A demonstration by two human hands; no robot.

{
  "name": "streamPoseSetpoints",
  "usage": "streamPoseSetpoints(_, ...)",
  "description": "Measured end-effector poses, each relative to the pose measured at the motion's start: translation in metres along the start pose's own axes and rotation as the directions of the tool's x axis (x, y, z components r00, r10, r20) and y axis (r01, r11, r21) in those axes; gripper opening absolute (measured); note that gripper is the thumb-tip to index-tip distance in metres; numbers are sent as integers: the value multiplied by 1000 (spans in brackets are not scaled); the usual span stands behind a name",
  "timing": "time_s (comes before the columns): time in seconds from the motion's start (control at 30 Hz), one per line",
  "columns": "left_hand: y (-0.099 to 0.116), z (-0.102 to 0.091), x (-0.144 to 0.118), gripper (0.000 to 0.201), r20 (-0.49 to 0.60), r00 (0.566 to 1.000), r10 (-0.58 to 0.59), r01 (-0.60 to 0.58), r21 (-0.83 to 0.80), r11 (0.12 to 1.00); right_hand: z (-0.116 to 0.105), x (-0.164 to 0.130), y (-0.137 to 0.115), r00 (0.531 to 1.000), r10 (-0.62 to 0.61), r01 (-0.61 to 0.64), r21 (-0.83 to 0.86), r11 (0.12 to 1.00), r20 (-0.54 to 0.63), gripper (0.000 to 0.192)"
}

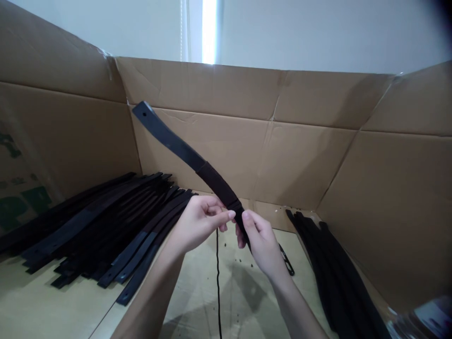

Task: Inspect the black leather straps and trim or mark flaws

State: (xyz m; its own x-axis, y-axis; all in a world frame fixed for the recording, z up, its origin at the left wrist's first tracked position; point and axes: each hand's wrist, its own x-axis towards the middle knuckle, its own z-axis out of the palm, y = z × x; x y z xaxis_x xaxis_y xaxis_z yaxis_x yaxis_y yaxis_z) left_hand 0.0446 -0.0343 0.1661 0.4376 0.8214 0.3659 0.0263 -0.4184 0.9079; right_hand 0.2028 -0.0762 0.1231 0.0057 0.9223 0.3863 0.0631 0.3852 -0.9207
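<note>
A curved, flat black strip (173,143) with a small hole near its upper end is held up at a slant in front of me. Dark cord wrapping (219,184) covers its middle. My right hand (262,240) grips the strip just below the wrapping, thumb on top. At the wrapping's lower end, my left hand (203,221) has thumb and fingers closed together against the strip. A dark cord (218,278) hangs straight down beneath the left hand; whether the fingertips pinch it is hidden. Behind the right wrist shows a black slotted piece (286,260).
Many similar black strips, some wrapped, lie piled (106,226) at the left. More black strips (335,278) lie at the right. Cardboard walls (212,141) surround the pale table (197,301), which has dark crumbs on it. A clear plastic object (423,320) sits at the lower right corner.
</note>
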Motion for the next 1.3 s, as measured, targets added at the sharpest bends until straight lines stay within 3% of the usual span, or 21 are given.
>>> streamPoseSetpoints(0.17,3,-2,-1,23,122,992,36,-36,2,999,-2,2,3,996,85,-84,22,996,-32,47)
streamPoseSetpoints(0.27,3,-4,-1,25,198,978,56,-49,-42,998,-2,1,4,983,175,-181,166,969,49,47)
streamPoseSetpoints(0.47,-2,-9,3,24,288,958,-4,35,-100,994,-6,0,4,920,303,-381,390,838,249,46)
streamPoseSetpoints(0.63,-4,-11,3,22,341,940,-26,102,-208,973,-6,1,6,835,208,-492,523,696,510,45)
streamPoseSetpoints(0.73,-5,-10,3,26,283,958,-46,107,-206,973,-3,2,10,765,123,-552,546,630,632,45)
streamPoseSetpoints(0.8,-4,-8,3,24,211,976,-50,88,-175,981,-2,3,13,747,120,-562,526,638,653,45)
streamPoseSetpoints(0.97,-2,-2,0,20,79,996,-28,34,-68,997,-6,5,14,770,236,-555,440,706,593,48)
streamPoseSetpoints(1.03,-2,-1,0,17,60,998,-18,20,-27,999,-9,4,12,807,266,-518,414,748,528,53)
streamPoseSetpoints(1.17,-3,-3,-1,19,39,999,-8,8,6,1000,-12,3,6,928,209,-311,328,892,309,43)
streamPoseSetpoints(1.3,-3,-6,-1,24,68,998,-18,19,-19,1000,-12,0,0,961,147,-204,244,948,232,40)
